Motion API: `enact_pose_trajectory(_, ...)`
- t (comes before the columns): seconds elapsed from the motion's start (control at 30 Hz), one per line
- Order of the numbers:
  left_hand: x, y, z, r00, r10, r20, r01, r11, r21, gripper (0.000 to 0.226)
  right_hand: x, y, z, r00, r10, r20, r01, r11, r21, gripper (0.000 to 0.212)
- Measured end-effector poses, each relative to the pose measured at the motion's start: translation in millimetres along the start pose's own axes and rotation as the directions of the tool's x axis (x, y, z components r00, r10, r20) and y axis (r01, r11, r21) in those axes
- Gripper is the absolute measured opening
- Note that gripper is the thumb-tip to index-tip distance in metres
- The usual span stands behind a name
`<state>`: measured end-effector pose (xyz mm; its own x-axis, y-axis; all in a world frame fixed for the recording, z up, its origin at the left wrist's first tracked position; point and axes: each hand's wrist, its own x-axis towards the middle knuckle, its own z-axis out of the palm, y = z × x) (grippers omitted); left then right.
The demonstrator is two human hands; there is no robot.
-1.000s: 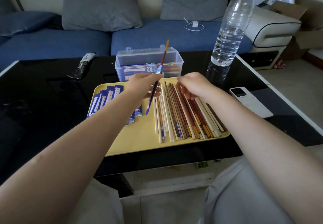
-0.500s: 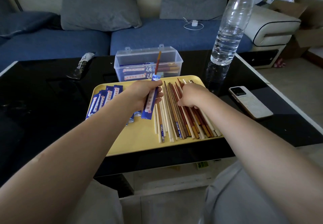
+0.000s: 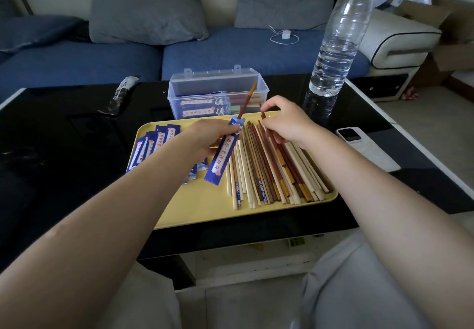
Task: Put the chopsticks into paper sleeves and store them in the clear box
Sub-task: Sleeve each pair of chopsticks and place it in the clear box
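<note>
Right hand [image 3: 287, 123] now lifting, seemingly pinching, chopstick [image 3: 266, 126].

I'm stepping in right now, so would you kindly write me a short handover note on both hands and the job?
Left hand: holds a blue sleeve with one chopstick partly in, its top sticking out.
Right hand: pinches a reddish chopstick from the loose pile on the yellow tray.
Done: some sleeved pairs lie in the clear box, lid open.
Left: add the second stick, box the sleeve, then work through the pile using the empty sleeves at the tray's left.
</note>
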<state>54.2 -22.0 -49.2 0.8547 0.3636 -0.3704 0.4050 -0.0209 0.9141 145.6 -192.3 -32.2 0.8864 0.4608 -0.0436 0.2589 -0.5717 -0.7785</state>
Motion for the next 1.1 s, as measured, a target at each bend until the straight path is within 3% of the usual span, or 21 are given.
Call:
enact_pose_trajectory(0.13, 2.8, -0.7, -0.1, 0.999, -0.038, -0.007, 0.038, 0.997, 0.066, 0.037, -3.2, -4.1, -2.9, 0.997, 0.030, 0.066, -0.049, 0.952, 0.303, 0.022)
enact_pose_trajectory(0.27, 4.2, -0.6, 2.1, 0.997, -0.075, -0.008, 0.075, 0.995, 0.068, 0.031, -5.7, -8.5, -7.7, 0.990, -0.008, 0.138, -0.065, 0.853, 0.519, 0.016)
enact_pose_trajectory(0.43, 0.4, 2.3, 1.6, 0.995, -0.087, 0.046, 0.082, 0.992, 0.095, 0.016, -0.7, -5.9, -7.8, 1.000, 0.022, 0.012, -0.025, 0.816, 0.578, 0.019)
enact_pose_trajectory(0.63, -2.8, 7.0, 4.5, 0.997, -0.062, 0.055, 0.050, 0.978, 0.201, 0.018, 3.0, -2.9, -11.8, 0.987, 0.132, -0.092, -0.045, 0.775, 0.631, 0.026)
enact_pose_trajectory(0.77, -3.3, 7.4, 5.2, 0.999, -0.006, 0.039, -0.009, 0.925, 0.379, 0.019, 6.6, -0.2, -14.3, 0.982, 0.159, -0.097, -0.057, 0.753, 0.655, 0.026)
enact_pose_trajectory(1.0, -4.1, 6.3, 3.6, 0.990, 0.079, 0.117, -0.123, 0.892, 0.436, 0.023, 2.8, -0.2, -7.7, 0.994, 0.094, -0.062, -0.043, 0.830, 0.556, 0.025)
enact_pose_trajectory(1.1, -4.3, 4.7, -0.5, 0.985, 0.087, 0.150, -0.136, 0.923, 0.359, 0.022, 3.0, 1.7, -7.0, 0.999, 0.036, 0.024, -0.044, 0.834, 0.551, 0.023)
